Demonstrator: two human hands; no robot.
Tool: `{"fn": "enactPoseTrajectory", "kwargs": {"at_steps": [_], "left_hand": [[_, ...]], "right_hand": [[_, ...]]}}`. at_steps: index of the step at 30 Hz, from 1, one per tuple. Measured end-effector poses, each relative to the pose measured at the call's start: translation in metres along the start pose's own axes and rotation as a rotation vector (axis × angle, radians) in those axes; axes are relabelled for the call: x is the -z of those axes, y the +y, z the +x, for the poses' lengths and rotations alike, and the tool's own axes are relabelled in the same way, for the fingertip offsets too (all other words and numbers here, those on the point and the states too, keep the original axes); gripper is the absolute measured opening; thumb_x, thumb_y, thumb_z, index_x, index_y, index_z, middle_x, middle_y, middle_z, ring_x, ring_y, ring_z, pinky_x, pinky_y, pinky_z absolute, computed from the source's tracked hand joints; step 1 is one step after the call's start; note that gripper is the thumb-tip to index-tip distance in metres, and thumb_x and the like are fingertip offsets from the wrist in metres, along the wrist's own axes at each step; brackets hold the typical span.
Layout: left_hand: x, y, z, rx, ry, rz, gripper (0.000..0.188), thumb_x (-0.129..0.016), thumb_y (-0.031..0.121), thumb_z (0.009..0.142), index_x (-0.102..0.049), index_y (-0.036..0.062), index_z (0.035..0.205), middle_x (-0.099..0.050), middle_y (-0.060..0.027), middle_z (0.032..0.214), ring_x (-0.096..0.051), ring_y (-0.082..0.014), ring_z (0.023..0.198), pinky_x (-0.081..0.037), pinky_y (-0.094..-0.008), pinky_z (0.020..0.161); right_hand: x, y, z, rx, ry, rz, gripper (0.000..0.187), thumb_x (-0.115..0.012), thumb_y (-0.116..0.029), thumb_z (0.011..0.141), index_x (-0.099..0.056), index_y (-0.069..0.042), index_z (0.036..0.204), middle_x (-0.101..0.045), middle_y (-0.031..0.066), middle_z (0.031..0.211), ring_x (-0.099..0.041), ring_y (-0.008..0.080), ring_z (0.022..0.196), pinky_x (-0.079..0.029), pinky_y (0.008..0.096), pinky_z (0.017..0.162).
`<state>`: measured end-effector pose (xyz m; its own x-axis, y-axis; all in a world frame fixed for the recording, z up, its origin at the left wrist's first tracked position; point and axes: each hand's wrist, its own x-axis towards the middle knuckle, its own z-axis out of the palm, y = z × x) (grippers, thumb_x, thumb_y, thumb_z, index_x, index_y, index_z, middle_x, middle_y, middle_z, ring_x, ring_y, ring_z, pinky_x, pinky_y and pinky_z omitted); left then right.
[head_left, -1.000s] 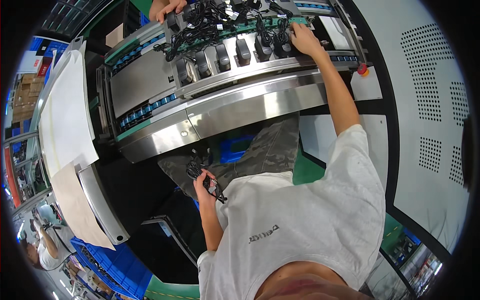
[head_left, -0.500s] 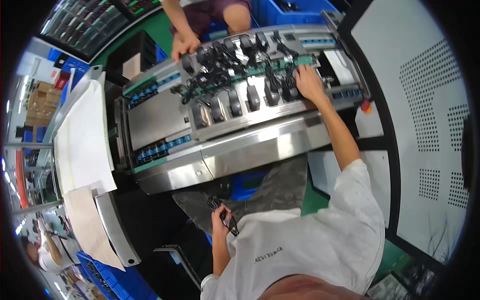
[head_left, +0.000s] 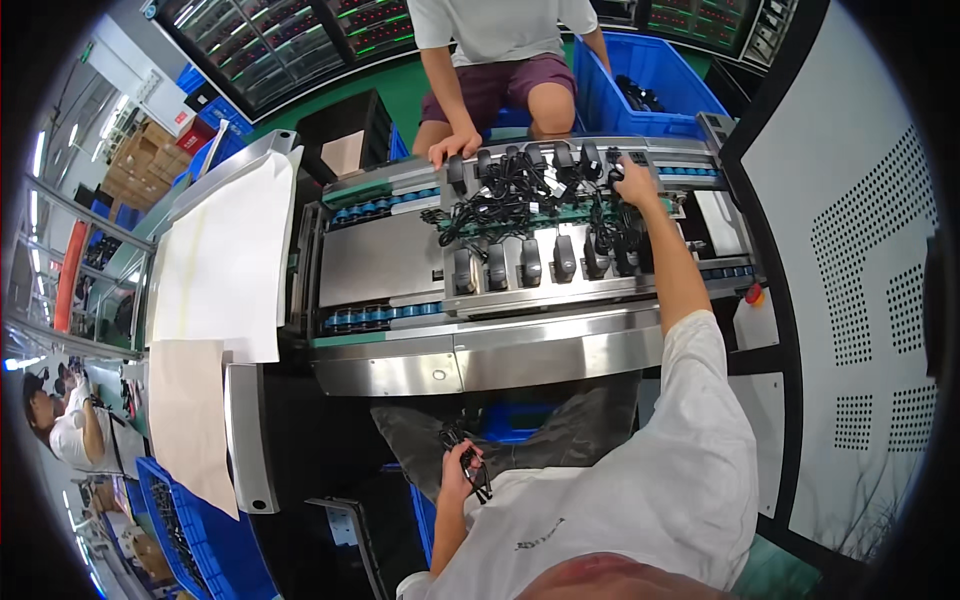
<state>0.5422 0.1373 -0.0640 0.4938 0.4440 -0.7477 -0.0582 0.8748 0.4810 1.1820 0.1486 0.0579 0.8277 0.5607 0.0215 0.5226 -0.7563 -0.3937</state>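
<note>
On the conveyor ahead of me lies a metal fixture plate (head_left: 510, 303) bearing black power adapters in two rows, with coiled black cables heaped between them. One near-row adapter (head_left: 563, 258) stands upright in its slot. My right hand (head_left: 636, 184) reaches to the right end of the far row, its fingers closed at a small black piece that they mostly hide. Low in front of my body, my left hand (head_left: 459, 470) grips a bundled black cable (head_left: 455, 437), a loop of it hanging below the fingers.
Across the conveyor (head_left: 380, 268) sits a co-worker, one hand (head_left: 455, 146) at the fixture's far left corner. A blue bin (head_left: 650, 118) with black items stands beside them. White sheets (head_left: 220, 260) cover a surface on the left; a red knob (head_left: 754, 294) and perforated panel (head_left: 860, 270) are right.
My right hand has gone from the near side of the cable heap to the far row. The left still holds the cable. The view has tilted up, showing more of the co-worker.
</note>
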Motion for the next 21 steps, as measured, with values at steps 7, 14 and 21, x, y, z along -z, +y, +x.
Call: {"fn": "enactPoseTrajectory", "kwargs": {"at_steps": [7,14,21], "left_hand": [[-0.009,0.008,-0.005,0.03,0.005,-0.02,0.011,-0.055,0.016,0.085,-0.053,0.0053,0.085,-0.059,-0.0106,0.071,-0.05,-0.0122,0.053,-0.039,-0.0214,0.045],[0.003,0.004,0.003,0.013,-0.073,0.024,0.013,-0.056,0.016,0.084,-0.052,0.0041,0.085,-0.059,-0.0107,0.071,-0.049,-0.013,0.052,-0.041,-0.023,0.048],[-0.004,0.005,-0.009,-0.023,-0.02,-0.004,0.013,-0.057,0.016,0.084,-0.053,0.0041,0.085,-0.059,-0.0109,0.069,-0.05,-0.0131,0.052,-0.041,-0.0233,0.048]], "right_hand": [[0.023,0.008,-0.008,0.42,0.544,0.26,0.046,-0.059,-0.017,0.077,-0.049,-0.002,0.119,-0.063,0.0168,0.093,-0.06,0.0319,0.089,-0.045,0.0397,0.081],[0.064,0.024,-0.042,0.068,0.161,0.702,0.035,-0.049,-0.022,0.09,-0.048,-0.002,0.119,-0.062,0.0092,0.078,-0.055,0.0185,0.071,-0.043,0.0327,0.067],[0.066,0.013,-0.057,0.038,0.306,1.162,0.036,-0.042,-0.03,0.094,-0.049,-0.002,0.116,-0.061,0.0066,0.069,-0.054,0.0149,0.062,-0.044,0.033,0.061]]}}
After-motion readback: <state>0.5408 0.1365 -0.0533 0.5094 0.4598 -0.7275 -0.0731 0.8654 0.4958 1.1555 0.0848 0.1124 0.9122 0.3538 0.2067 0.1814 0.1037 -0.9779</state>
